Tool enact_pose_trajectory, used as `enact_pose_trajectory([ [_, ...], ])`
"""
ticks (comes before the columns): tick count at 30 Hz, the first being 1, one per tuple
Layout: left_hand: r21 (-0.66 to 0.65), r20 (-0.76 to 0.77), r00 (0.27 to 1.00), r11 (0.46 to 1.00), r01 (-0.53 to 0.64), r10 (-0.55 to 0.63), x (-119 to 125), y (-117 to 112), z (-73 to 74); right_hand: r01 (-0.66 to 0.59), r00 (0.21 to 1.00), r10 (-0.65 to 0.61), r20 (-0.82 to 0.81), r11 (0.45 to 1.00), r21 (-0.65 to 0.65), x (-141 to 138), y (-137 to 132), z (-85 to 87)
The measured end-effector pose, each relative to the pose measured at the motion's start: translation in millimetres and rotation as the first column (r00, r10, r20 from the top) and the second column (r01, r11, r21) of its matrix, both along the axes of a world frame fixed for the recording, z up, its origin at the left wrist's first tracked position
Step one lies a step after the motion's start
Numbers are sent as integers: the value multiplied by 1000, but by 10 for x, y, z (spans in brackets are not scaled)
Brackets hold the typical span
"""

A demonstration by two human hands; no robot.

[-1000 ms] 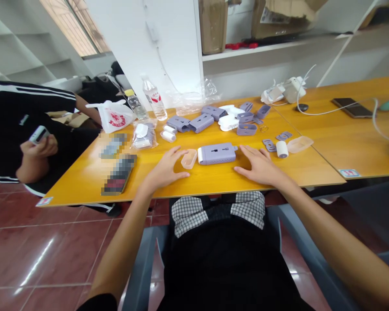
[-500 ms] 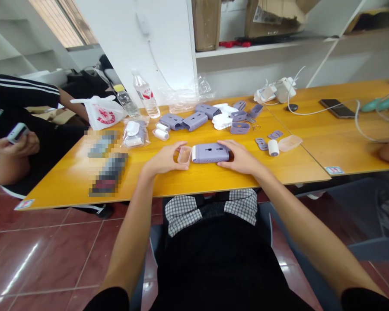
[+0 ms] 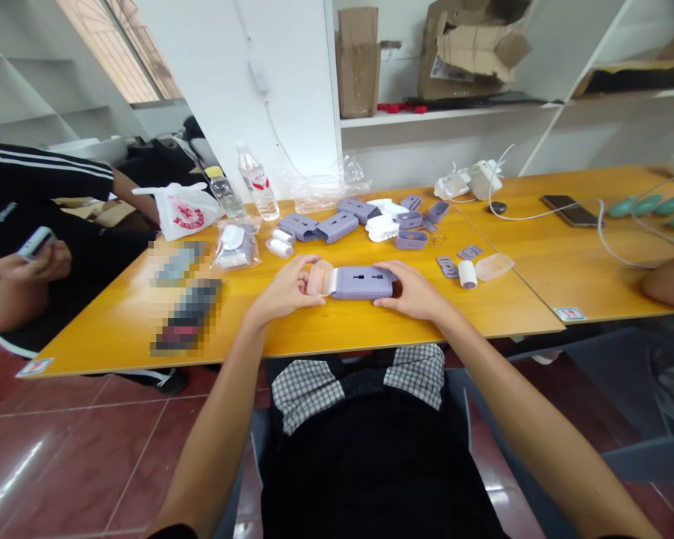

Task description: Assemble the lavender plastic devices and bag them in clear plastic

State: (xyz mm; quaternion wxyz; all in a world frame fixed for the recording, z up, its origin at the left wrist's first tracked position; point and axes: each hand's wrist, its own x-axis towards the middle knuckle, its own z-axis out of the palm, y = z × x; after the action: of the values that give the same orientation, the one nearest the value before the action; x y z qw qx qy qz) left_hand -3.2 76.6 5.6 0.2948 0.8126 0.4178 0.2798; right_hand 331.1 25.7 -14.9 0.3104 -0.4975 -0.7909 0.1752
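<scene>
A lavender vented plastic housing (image 3: 359,283) lies lengthwise on the orange wooden table (image 3: 112,337), with a white end showing at its left. My right hand (image 3: 410,292) grips the housing's right end. My left hand (image 3: 285,289) holds a translucent peach cap (image 3: 317,278) against the housing's left end. The fingers hide part of the cap. Beyond my hands lie several matching lavender housings (image 3: 337,227) and white parts (image 3: 382,228).
A white printed plastic bag (image 3: 183,212), a water bottle (image 3: 257,187) and a bagged white part (image 3: 234,247) stand on the far left of the table. A co-worker's hand (image 3: 39,263) holds a small white device at left. A phone (image 3: 570,210) lies on the right table.
My left hand has lifted the translucent cap from the table to the housing's left end. My right hand has shifted toward the housing's right end. The view has tilted slightly.
</scene>
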Motion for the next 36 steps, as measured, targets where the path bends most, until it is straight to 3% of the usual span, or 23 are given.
enact_pose_trajectory([
  [4,168,-17,999,985,-33,36,-60,25,72,3,1000,-3,-13,1000,-1,-5,-6,4],
  [6,190,-55,998,982,-20,31,-76,24,95,6,1000,-6,-15,1000,-7,-8,-7,9],
  [14,80,-161,987,996,35,-22,-3,3,58,-16,999,16,-29,1000,15,-23,-15,10],
  [25,-115,-32,998,992,57,-61,51,-86,84,-18,999,19,-30,1000,12,2,33,-100],
  [36,-60,-80,993,995,78,-83,98,-112,90,-38,999,38,12,999,1,15,22,-70],
])
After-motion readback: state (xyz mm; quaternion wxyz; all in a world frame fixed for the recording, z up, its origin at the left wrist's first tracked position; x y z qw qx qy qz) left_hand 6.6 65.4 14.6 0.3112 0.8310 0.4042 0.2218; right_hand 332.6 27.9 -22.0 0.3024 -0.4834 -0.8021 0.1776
